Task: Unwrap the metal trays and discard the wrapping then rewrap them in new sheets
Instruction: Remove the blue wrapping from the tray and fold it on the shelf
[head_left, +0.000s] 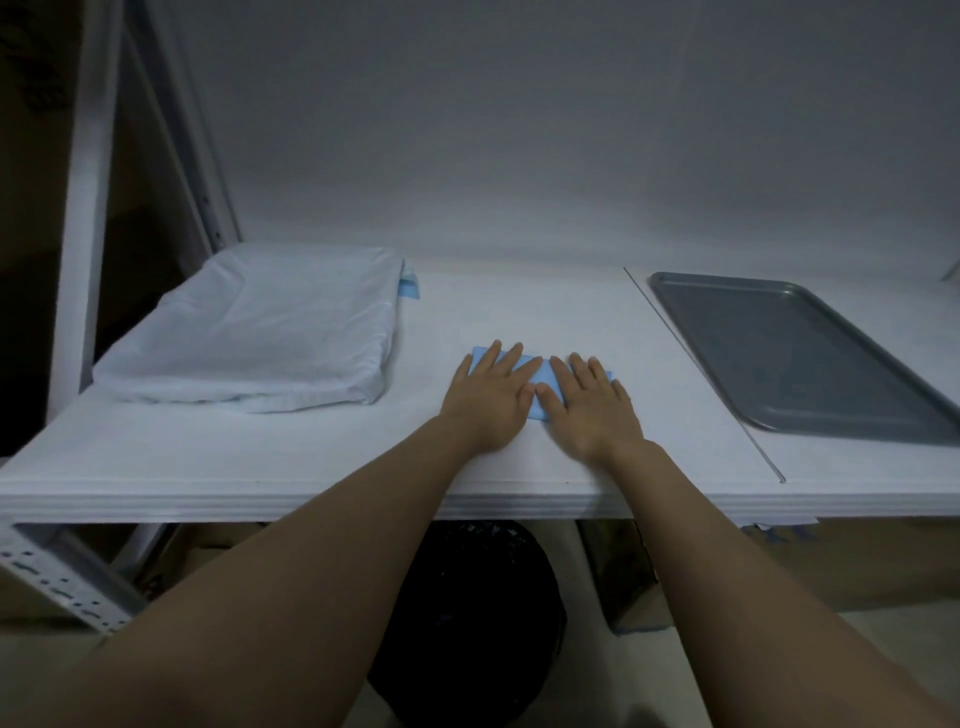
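Observation:
A small folded blue sheet (546, 372) lies on the white shelf top (311, 457), near its middle. My left hand (493, 397) and my right hand (589, 405) press flat on it side by side, fingers straight, thumbs almost touching. A bare grey metal tray (800, 353) lies on the shelf to the right, apart from my hands. At the left sits a tray-shaped bundle wrapped in white sheet (260, 332), with a strip of blue (409, 287) showing at its far right corner.
A bin lined with a black bag (467, 623) stands on the floor under the shelf's front edge, between my forearms. A perforated metal upright (62, 587) frames the left side. A thin seam (706, 379) runs across the shelf beside the tray. A plain wall rises behind.

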